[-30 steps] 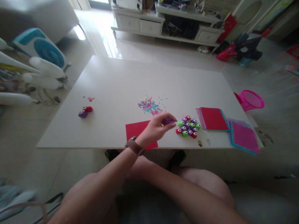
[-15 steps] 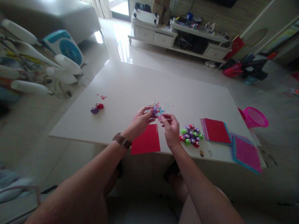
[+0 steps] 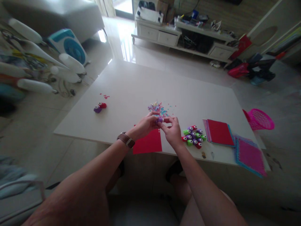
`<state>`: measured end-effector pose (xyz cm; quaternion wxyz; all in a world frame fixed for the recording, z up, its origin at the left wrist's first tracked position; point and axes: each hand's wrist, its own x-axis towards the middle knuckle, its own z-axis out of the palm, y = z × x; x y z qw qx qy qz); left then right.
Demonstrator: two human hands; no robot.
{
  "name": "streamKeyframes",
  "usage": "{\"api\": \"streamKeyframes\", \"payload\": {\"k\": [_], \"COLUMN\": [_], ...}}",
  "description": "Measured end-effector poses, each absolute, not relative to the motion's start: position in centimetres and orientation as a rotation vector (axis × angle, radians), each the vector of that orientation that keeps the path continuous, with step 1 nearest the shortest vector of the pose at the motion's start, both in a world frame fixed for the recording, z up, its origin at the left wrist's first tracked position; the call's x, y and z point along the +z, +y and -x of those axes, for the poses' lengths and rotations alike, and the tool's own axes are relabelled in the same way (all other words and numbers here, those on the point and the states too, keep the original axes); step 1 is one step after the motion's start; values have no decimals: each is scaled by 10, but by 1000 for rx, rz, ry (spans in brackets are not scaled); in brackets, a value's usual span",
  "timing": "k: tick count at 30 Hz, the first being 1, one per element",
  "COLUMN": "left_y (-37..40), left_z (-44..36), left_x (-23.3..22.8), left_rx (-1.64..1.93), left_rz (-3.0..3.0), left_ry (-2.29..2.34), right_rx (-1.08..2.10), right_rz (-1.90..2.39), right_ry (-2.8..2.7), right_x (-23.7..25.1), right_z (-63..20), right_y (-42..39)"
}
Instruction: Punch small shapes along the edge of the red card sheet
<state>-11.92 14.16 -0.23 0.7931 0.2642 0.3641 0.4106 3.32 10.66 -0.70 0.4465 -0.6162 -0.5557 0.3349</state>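
A small purple paper punch (image 3: 160, 120) with a white end is between my two hands, just above the table. My left hand (image 3: 146, 125) is closed around it from the left. The thumb and index finger of my right hand (image 3: 173, 130) pinch it from the right. Below my hands lies a red sheet of paper (image 3: 149, 142), with small punched holes near its upper right corner. A heap of tiny coloured paper bits (image 3: 157, 107) is spread just beyond my fingers.
Several red, green and purple punches (image 3: 193, 136) stand grouped at right. Beside them lie stacks of coloured sheets (image 3: 219, 132) and a pink basket (image 3: 262, 119). On the white table's (image 3: 131, 81) left are two punches (image 3: 100, 107) and some red bits (image 3: 106, 96).
My hands have come together; my right fingers now meet the purple punch, which has moved slightly right and nearer to me. The view has shifted a little.
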Motion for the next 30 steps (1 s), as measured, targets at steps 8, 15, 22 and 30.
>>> {"api": "streamKeyframes", "payload": {"k": [8,15,22,30], "left_y": [148,136,134,133], "left_z": [128,141,139,141], "left_x": [-20,-33,-26,-23], "left_rx": [661,109,-58,-145], "left_rz": [-1341,-2097,-2069,-2123], "left_ry": [1312,1581,1596,1624], "right_rx": [881,861,847,770], "right_rz": [1523,1681,1734,1819], "right_ry": [-1269,-1468,-1757,-1997], "right_x": [-9,-13,-18,-23], "right_z": [-40,-56,-63,-65], "right_y": [107,113,113,107]}}
